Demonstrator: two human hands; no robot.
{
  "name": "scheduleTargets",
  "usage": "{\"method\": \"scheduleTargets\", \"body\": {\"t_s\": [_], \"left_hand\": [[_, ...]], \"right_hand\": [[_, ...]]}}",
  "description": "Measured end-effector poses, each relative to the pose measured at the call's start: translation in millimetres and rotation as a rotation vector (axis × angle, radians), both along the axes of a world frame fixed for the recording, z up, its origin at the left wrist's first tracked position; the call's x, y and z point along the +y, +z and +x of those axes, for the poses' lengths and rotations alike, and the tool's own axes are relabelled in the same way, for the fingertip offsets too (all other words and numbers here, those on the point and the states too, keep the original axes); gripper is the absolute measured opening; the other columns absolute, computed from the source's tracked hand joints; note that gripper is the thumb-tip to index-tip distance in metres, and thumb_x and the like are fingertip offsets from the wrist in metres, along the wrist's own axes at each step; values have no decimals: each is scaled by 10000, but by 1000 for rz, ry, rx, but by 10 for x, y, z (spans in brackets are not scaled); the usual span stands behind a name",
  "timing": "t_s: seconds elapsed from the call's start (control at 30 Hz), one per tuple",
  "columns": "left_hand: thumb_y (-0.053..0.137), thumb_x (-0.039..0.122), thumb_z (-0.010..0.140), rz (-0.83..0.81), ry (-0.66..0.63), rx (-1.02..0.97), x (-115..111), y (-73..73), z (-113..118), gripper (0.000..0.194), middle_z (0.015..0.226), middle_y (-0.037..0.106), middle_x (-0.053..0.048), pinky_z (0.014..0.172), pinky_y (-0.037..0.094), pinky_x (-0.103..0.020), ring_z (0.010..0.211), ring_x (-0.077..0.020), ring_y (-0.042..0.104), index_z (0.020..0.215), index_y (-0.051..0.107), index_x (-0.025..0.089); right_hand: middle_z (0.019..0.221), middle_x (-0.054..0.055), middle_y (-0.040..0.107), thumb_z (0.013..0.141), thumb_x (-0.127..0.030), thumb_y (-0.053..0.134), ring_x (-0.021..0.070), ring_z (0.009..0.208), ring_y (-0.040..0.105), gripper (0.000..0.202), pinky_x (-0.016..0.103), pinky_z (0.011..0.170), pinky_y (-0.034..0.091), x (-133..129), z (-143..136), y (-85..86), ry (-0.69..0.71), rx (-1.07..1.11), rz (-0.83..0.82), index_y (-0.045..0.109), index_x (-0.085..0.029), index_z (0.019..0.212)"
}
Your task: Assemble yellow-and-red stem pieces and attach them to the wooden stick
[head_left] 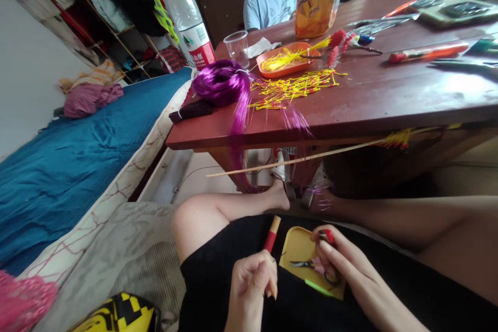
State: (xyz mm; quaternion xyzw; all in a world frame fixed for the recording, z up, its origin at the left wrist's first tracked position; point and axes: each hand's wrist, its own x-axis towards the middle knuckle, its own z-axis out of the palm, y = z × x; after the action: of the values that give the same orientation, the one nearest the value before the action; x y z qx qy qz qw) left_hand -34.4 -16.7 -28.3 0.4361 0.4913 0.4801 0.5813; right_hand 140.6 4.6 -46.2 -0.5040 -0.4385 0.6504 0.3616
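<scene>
My left hand (pixel 252 277) is closed in a fist around a short red and tan rod (pixel 271 236), which sticks up out of it. Over my lap, my right hand (pixel 346 264) pinches a small red and dark thing (pixel 327 236) whose kind I cannot make out. Beneath that hand lies a yellow tray (pixel 295 241) on the black cloth over my thighs. Small scissors (pixel 305 264) with pinkish handles rest on it, partly hidden by my fingers. A bright green strip (pixel 317 287) lies along the tray's near edge.
A red-brown table (pixel 369 98) bears purple thread (pixel 220 80), yellow stamens (pixel 295 88), an orange dish (pixel 264 70), a plastic cup (pixel 236 47) and bottles. A thin stick (pixel 311 157) juts out below its edge. Someone in light blue (pixel 268 2) sits beyond. A bed (pixel 78 135) stands left.
</scene>
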Motion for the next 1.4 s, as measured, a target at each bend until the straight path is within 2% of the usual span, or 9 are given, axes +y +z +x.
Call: {"method": "scheduleTargets", "body": {"t_s": [0.1, 0.23, 0.4, 0.6, 0.8, 1.03, 1.13, 1.3, 1.4], "left_hand": [[467, 476, 811, -44, 41, -142, 17, 13, 59, 501, 444, 283, 36, 518, 206, -284, 479, -107, 276, 424, 351, 181], [492, 464, 801, -71, 64, -206, 22, 26, 120, 489, 431, 292, 35, 517, 194, -286, 486, -108, 275, 428, 351, 181], [513, 518, 767, -133, 81, -169, 27, 38, 176, 495, 448, 279, 39, 503, 193, -282, 480, -107, 265, 434, 356, 188], [511, 516, 769, -142, 86, -160, 34, 59, 201, 492, 451, 295, 37, 507, 215, -279, 483, -106, 268, 434, 361, 188], [518, 499, 773, -150, 84, -181, 33, 43, 207, 479, 456, 299, 36, 512, 218, -280, 492, -109, 273, 438, 375, 187], [519, 492, 774, -148, 64, -208, 38, 32, 199, 477, 467, 292, 38, 511, 205, -281, 488, -106, 265, 440, 370, 186], [514, 507, 767, -157, 63, -196, 43, 31, 197, 486, 465, 284, 39, 508, 212, -281, 484, -105, 259, 435, 358, 189], [511, 512, 768, -148, 67, -190, 39, 27, 201, 489, 457, 289, 38, 510, 225, -280, 487, -107, 267, 433, 360, 189], [512, 497, 774, -142, 71, -207, 33, 19, 200, 483, 454, 289, 37, 510, 215, -280, 490, -108, 264, 435, 359, 188]], "right_hand": [[588, -28, 439, 829, -566, 397, 116, 551, 398, 452, 217, 541, 403, 18, -143, 71, -13, 86, -155, 525, -170, 652], [609, -17, 455, 723, -616, 511, 136, 599, 432, 457, 232, 582, 423, -26, -339, 41, -157, 95, -268, 490, -183, 581], [611, -3, 466, 709, -683, 441, 154, 601, 451, 518, 255, 596, 426, -67, -392, -40, -190, -12, -178, 510, -189, 573], [605, 2, 467, 756, -661, 398, 152, 600, 457, 529, 253, 595, 428, -81, -391, -102, -199, -75, -85, 492, -191, 530], [644, 12, 501, 774, -623, 418, 154, 611, 482, 491, 249, 589, 447, -98, -410, -172, -241, -31, -68, 550, -185, 595], [623, 5, 492, 770, -611, 444, 146, 594, 477, 482, 235, 575, 455, -102, -429, -156, -255, -5, -83, 532, -185, 561], [640, 13, 511, 773, -622, 431, 150, 610, 498, 494, 235, 589, 468, -106, -414, -220, -255, 0, -86, 547, -184, 578], [653, 34, 551, 750, -650, 437, 167, 623, 533, 511, 245, 589, 488, -113, -375, -396, -122, -33, -26, 572, -185, 587], [660, 32, 549, 770, -620, 438, 166, 634, 537, 487, 243, 600, 487, -126, -404, -374, -179, -5, -35, 573, -186, 596]]}}
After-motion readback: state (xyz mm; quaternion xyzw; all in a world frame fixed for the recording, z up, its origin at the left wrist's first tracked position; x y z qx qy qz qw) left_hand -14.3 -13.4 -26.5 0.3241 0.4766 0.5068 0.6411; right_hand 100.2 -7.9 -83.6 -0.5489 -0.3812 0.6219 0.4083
